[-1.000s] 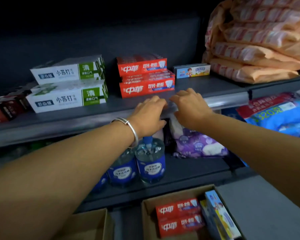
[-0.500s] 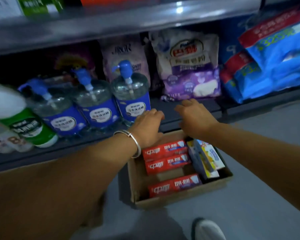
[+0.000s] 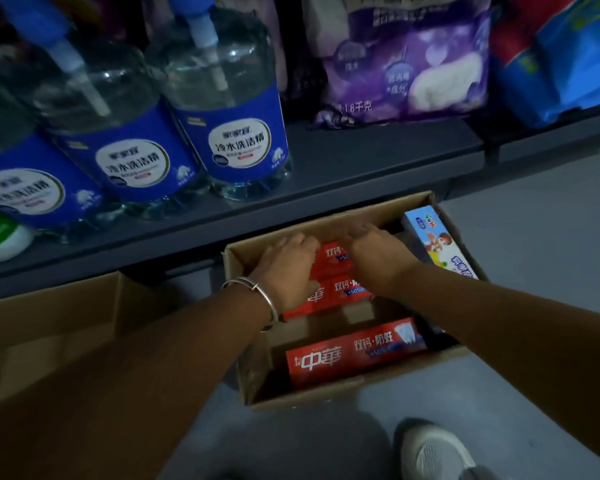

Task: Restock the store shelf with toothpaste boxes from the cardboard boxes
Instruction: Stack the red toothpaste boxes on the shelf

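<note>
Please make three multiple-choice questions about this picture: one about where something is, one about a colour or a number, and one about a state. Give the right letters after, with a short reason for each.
1. Where does the cardboard box with the toothpaste stand?
A. on the floor in front of the bottom shelf
B. on the shelf beside the bottles
C. on top of another box

2. How many red toothpaste boxes show in it?
A. one
B. three
C. six

3. What are the two hands doing?
A. hanging at the person's sides
B. lifting a bottle
C. reaching onto the far red boxes in the cardboard box

Answers:
1 A: it sits on the grey floor, below the shelf edge.
2 B: two red toothpaste boxes lie under the hands and one near red box lies apart.
3 C: the left hand and right hand both lie on the far red boxes.
</note>
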`<act>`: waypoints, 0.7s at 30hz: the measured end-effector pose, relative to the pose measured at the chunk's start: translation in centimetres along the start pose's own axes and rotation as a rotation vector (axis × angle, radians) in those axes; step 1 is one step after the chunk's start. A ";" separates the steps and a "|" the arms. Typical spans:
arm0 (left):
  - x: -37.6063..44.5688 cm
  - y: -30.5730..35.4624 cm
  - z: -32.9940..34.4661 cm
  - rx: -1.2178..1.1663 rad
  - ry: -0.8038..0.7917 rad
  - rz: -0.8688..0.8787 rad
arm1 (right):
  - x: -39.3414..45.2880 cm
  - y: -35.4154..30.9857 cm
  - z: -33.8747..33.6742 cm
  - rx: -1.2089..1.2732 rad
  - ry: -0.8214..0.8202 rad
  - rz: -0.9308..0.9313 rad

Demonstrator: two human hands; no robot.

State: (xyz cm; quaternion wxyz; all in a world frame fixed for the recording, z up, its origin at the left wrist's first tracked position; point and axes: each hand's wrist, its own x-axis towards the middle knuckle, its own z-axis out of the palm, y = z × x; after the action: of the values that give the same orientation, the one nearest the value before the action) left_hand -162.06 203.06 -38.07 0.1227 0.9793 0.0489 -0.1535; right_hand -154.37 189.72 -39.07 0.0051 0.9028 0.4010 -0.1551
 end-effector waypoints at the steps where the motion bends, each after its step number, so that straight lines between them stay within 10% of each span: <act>1: 0.2 -0.1 0.3 -0.004 -0.007 -0.009 | 0.3 0.1 0.5 0.000 -0.017 0.000; 21: 1.5 -1.5 1.9 -0.002 -0.035 -0.017 | 1.8 -0.6 1.9 -0.162 -0.001 -0.026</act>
State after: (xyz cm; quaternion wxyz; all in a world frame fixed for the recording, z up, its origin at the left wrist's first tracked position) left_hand -161.36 204.11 -40.60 0.1233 0.9759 0.0553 -0.1715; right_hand -154.15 191.19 -41.32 0.0763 0.8941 0.4238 -0.1230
